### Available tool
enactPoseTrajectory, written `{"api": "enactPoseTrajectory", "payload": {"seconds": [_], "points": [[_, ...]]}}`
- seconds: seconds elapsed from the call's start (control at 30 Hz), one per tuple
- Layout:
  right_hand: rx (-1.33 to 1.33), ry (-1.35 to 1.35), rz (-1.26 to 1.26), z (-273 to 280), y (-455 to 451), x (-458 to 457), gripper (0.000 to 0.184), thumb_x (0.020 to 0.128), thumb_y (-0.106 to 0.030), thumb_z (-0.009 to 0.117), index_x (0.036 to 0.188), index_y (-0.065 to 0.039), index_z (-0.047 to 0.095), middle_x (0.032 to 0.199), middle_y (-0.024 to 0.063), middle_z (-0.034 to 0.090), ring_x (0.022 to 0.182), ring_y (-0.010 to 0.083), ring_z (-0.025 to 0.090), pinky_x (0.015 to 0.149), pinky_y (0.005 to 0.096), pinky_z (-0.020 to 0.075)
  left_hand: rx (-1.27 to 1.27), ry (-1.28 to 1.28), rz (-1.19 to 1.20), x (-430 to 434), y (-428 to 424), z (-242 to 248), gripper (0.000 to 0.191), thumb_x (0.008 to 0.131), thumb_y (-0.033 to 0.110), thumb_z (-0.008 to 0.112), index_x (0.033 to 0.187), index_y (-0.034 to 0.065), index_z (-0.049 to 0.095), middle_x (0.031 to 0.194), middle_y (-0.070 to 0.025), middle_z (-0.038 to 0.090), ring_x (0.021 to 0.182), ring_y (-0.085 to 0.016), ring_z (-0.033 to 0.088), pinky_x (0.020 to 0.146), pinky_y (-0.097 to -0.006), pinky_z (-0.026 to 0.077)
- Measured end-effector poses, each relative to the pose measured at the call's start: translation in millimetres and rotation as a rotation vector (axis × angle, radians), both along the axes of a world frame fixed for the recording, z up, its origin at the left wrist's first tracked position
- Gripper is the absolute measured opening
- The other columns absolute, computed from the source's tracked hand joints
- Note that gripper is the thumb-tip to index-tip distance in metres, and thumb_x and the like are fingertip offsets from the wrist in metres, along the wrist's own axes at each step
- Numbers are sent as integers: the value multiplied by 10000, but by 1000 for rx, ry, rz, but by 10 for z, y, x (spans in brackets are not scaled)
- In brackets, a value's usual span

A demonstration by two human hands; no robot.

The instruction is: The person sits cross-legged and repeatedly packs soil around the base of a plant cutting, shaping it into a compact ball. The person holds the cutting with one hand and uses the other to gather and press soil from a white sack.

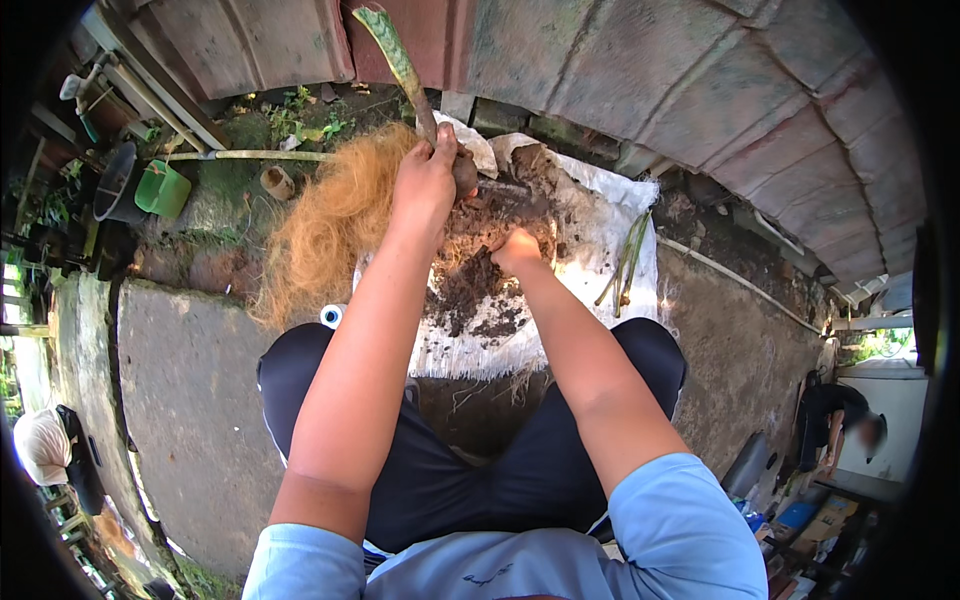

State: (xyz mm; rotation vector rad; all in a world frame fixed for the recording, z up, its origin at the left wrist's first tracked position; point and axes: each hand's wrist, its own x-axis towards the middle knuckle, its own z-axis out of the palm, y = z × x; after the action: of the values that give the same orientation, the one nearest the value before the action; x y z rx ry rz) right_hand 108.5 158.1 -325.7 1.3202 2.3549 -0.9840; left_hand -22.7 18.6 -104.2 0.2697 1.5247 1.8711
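My left hand (433, 180) is closed around the lower part of a thick mottled green and brown stalk (397, 56), which points up and away from me. A dark rounded lump (465, 174) shows beside its fingers. Lower and to the right, my right hand (516, 251) has its fingers bent down at dark soil (472, 281); whether they grip any of it is hidden. The soil lies on a white woven plastic sack (592, 240). Several thin green stems (628, 262) lie on the sack's right side. Orange-brown fibre (337, 210) is heaped at the left.
A white roll (332, 316) lies by my left knee. Farther left are a green plastic container (163, 189), a black bucket (116, 184) and a bamboo pole (247, 155). Overhanging roof sheets (600, 67) edge the far side. Another person (832, 420) bends over at far right.
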Motion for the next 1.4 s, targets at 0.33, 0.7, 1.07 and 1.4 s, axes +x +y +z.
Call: {"api": "enactPoseTrajectory", "payload": {"seconds": [0.33,0.7,1.07,1.4], "points": [[291,-276,62,-117,-456,-141,422,850,-404,783,1126,-90,729,1197,118,721,1119,280,703,881,403,600,20,-81,-18,35,198,-20,435,1055,483,527,1001,57,590,904,-64,654,755,-163,631,653,-350,581],[-111,-62,-240,-7,-33,-93,422,943,-322,682,1189,21,666,1121,173,691,1067,311,690,798,412,605,-40,-91,0,-23,177,61,401,1077,449,493,1035,65,599,929,-65,656,768,-166,632,643,-343,585],[-687,446,-582,394,138,175,169,1000,-149,640,1075,2,641,960,88,667,765,208,670,607,358,581,17,-123,19,123,142,188,425,1071,466,497,1026,53,589,971,-100,642,777,-194,634,651,-356,595],[-739,336,-523,682,87,169,150,998,-93,516,961,-15,638,764,97,636,620,213,623,511,374,494,20,-204,-13,239,146,251,436,1054,503,511,1047,71,570,957,-109,644,786,-229,645,658,-407,586]]}}
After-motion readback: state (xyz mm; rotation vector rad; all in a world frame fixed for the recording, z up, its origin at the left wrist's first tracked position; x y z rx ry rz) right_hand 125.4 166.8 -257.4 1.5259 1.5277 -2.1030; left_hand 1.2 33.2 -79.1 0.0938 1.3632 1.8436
